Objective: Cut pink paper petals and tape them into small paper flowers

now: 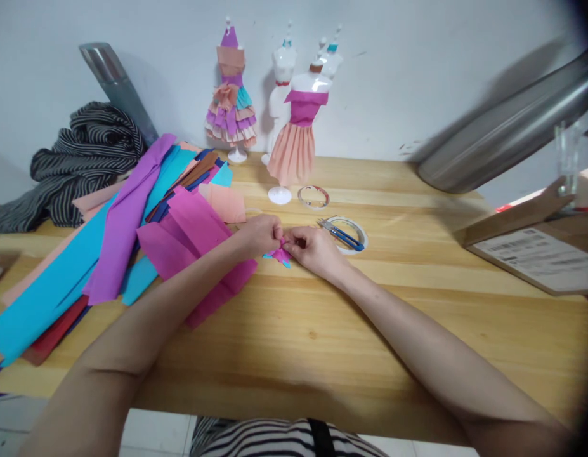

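Between my two hands is a small pink and blue crepe paper piece (280, 255), its blue tips flaring downward. My left hand (260, 235) pinches its top from the left. From the right, my right hand (315, 251) pinches it too, with thumb and forefinger closed. Fingertips cover the upper end of the piece. Just right of my right hand, blue thread snips (344, 235) lie across a roll of white tape (365, 236). Pink paper sheets (198, 222) lie under and beside my left forearm.
Strips of blue paper (51, 295) and purple paper (117, 235) pile up at left, near a striped cloth (89, 158). Small dress forms, one in a pink dress (294, 149), another in a ruffled dress (231, 108), stand behind. A cardboard box (536, 244) and metal cylinder (507, 127) are right.
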The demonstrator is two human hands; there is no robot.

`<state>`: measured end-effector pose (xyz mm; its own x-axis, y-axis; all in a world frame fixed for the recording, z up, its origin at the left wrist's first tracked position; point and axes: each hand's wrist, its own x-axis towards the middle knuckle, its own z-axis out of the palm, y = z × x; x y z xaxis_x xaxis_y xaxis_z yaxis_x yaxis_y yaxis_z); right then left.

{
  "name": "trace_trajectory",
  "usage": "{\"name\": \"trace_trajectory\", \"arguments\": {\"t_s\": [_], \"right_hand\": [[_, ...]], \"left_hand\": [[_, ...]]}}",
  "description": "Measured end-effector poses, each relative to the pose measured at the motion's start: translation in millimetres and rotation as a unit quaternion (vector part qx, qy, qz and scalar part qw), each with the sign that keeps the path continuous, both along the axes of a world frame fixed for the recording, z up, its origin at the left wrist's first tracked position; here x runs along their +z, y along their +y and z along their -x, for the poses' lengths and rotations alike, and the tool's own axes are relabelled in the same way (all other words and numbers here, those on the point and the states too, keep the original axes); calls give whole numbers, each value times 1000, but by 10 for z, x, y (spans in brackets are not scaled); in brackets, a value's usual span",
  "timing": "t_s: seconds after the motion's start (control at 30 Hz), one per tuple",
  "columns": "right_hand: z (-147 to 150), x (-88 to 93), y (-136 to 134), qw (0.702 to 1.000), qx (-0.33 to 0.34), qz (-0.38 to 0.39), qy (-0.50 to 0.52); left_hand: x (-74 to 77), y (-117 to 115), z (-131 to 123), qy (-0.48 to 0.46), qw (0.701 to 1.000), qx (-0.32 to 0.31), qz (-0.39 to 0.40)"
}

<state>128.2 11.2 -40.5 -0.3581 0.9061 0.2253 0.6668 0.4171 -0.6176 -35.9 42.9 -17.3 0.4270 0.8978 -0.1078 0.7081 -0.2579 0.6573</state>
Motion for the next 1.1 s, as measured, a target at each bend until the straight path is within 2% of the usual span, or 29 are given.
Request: {"name": "trace_trajectory", "arguments": {"t_s": [0.33, 0.53, 0.97, 1.1], "right_hand": [[-16, -18, 38, 1000, 4, 26, -2], [6, 21, 27, 1000, 7, 12, -5], [7, -28, 52, 999, -32, 10, 14], [-8, -33, 68, 995, -53, 46, 66]], "left_hand": [[22, -49, -38, 78, 996, -22, -25], [-13, -61, -59, 52, 998, -14, -19], [-21, -65, -55, 52, 998, -18, -21], [-22, -57, -63, 56, 998, -17, -18]]}}
